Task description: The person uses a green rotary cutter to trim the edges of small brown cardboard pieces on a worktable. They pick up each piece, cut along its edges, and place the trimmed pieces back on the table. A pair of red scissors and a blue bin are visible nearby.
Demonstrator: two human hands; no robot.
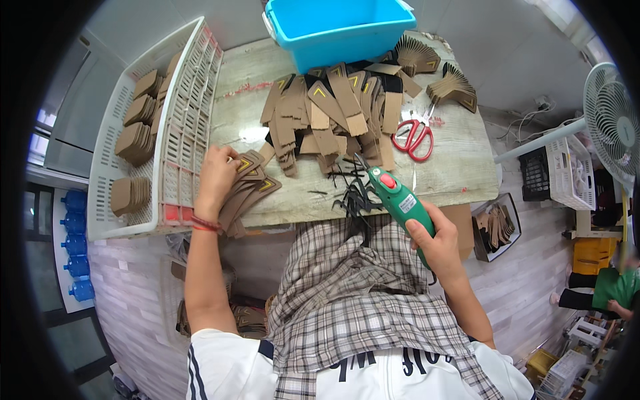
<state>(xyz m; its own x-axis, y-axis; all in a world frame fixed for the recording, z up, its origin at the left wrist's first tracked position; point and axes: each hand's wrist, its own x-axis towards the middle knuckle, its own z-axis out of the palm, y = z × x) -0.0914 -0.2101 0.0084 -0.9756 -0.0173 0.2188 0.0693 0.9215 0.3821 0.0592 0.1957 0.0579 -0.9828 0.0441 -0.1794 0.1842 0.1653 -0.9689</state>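
Observation:
My right hand (437,240) is wrapped round a green handheld power tool (400,202) with a red switch. Its dark tip points away from me, above black strip scraps (357,197) at the table's front edge. At the left my left hand (219,175) is closed on a brown strap-like piece (245,162) with a yellow chevron, over a fanned stack of similar pieces (250,199). Its fingertips are partly hidden. Between and beyond the hands lies a loose pile of brown pieces (327,110), some with chevrons. Red-handled scissors (415,140) rest right of the pile.
A white plastic crate (190,127) with brown stacks stands at the left. A blue bin (347,40) is at the table's back, beside fanned brown bundles (452,87). A white fan (610,120) and a box of brown pieces (497,227) are at the right.

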